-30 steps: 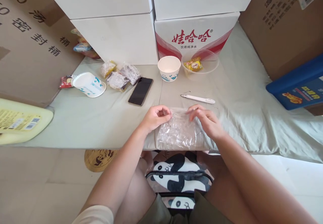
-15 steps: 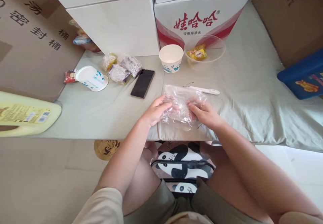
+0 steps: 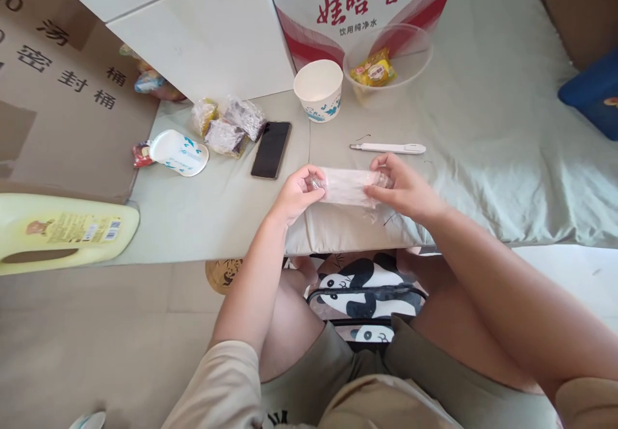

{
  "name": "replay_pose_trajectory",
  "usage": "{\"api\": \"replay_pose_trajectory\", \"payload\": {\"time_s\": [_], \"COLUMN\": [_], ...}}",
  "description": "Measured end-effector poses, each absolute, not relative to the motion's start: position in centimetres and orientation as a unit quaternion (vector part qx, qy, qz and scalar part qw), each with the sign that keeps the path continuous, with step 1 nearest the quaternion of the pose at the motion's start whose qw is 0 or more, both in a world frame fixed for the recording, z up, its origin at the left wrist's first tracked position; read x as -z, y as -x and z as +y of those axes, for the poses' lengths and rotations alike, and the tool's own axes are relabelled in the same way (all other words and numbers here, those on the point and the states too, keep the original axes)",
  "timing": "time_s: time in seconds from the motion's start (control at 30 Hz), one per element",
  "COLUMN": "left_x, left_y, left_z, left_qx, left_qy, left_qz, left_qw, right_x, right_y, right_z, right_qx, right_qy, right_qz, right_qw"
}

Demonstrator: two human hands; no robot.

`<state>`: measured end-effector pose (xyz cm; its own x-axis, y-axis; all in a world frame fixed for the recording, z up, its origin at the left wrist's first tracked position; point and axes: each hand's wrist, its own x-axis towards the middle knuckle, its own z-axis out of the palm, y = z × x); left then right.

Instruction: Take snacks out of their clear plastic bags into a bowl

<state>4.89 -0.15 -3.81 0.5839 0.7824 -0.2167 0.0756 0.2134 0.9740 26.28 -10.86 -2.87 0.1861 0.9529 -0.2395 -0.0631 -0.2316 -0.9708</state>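
Note:
Between both hands, just above the cloth-covered surface, is a plastic-wrapped packet (image 3: 346,186), pale pinkish white with crinkled clear film at both ends. My left hand (image 3: 300,196) is closed on the packet's left end, thumb in front and fingers behind. On the right end, my right hand (image 3: 400,187) grips it the same way. What lies inside the wrapping cannot be made out. A white utility knife (image 3: 393,149) lies just beyond the packet, beside a small dark thread. To the left is a black phone (image 3: 271,150).
An upright paper cup (image 3: 318,91) and a clear plastic bowl (image 3: 410,71) holding a yellow snack packet (image 3: 374,70) stand at the back. Several wrapped snacks (image 3: 226,138), a tipped paper cup (image 3: 176,152) and a yellow jug (image 3: 72,229) are on the left. Boxes (image 3: 203,42) stand behind.
The clear plastic, spread loose and crumpled before, is now wrapped tight around a narrow packet. My right hand has shifted slightly to the right. The view has tilted.

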Motion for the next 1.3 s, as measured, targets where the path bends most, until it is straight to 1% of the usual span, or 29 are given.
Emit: {"api": "replay_pose_trajectory", "payload": {"time_s": [0.13, 0.23, 0.3, 0.37, 0.5, 0.6, 0.7, 0.77, 0.8, 0.83, 0.87, 0.93, 0.97, 1.0, 1.1, 1.17, 1.23, 1.3], "left_x": [4.1, 3.9, 4.0, 4.4, 5.5, 5.6, 5.2, 4.9, 4.7, 4.6, 4.5, 4.3, 4.3, 4.4, 4.8, 5.0, 4.8, 3.7], "left_y": [-5.4, -5.8, -6.1, -6.5, -7.6, -8.1, -8.2, -8.0, -7.9, -7.8, -7.7, -7.6, -7.5, -7.5, -7.2, -6.8, -6.3, -6.1], "left_z": [0.1, -0.2, -0.9, -1.7, -2.8, -3.1, -3.0, -2.8, -2.7, -2.6, -2.6, -2.5, -2.5, -2.5, -2.3, -1.8, -0.7, 1.1], "left_qx": [-0.346, -0.435, -0.44, -0.406, -0.334, -0.313, -0.33, -0.342, -0.343, -0.339, -0.331, -0.321, -0.32, -0.32, -0.323, -0.349, -0.391, -0.42], "left_qy": [-0.575, -0.585, -0.611, -0.64, -0.663, -0.666, -0.652, -0.62, -0.597, -0.571, -0.547, -0.514, -0.507, -0.508, -0.534, -0.547, -0.563, -0.602], "left_qz": [0.415, 0.455, 0.451, 0.412, 0.307, 0.309, 0.356, 0.362, 0.358, 0.352, 0.347, 0.35, 0.357, 0.366, 0.406, 0.447, 0.489, 0.52], "left_qw": [0.615, 0.511, 0.479, 0.506, 0.596, 0.602, 0.583, 0.606, 0.631, 0.66, 0.686, 0.714, 0.716, 0.711, 0.667, 0.616, 0.54, 0.437], "right_x": [3.2, 2.8, 2.7, 2.8, 3.3, 3.5, 3.6, 3.8, 3.9, 4.0, 4.1, 4.3, 4.3, 4.2, 3.8, 3.4, 2.9, 2.6], "right_y": [-26.4, -26.3, -26.0, -25.6, -24.6, -24.1, -24.0, -24.1, -24.2, -24.3, -24.3, -24.2, -24.1, -24.0, -23.4, -23.3, -23.3, -23.5], "right_z": [-10.6, -10.7, -10.9, -11.0, -11.0, -10.8, -10.6, -10.4, -10.3, -10.2, -10.1, -10.1, -10.1, -10.1, -10.2, -10.3, -10.3, -10.3], "right_qx": [-0.485, -0.401, -0.348, -0.338, -0.397, -0.422, -0.364, -0.298, -0.286, -0.302, -0.346, -0.457, -0.487, -0.492, -0.425, -0.412, -0.417, -0.423], "right_qy": [0.614, 0.652, 0.657, 0.629, 0.54, 0.52, 0.599, 0.641, 0.643, 0.633, 0.613, 0.562, 0.55, 0.552, 0.594, 0.601, 0.602, 0.602], "right_qz": [-0.331, -0.37, -0.421, -0.47, -0.538, -0.534, -0.477, -0.443, -0.435, -0.432, -0.433, -0.446, -0.459, -0.476, -0.522, -0.529, -0.529, -0.54], "right_qw": [0.527, 0.526, 0.52, 0.519, 0.511, 0.517, 0.531, 0.552, 0.561, 0.567, 0.564, 0.526, 0.5, 0.476, 0.441, 0.436, 0.428, 0.408]}}
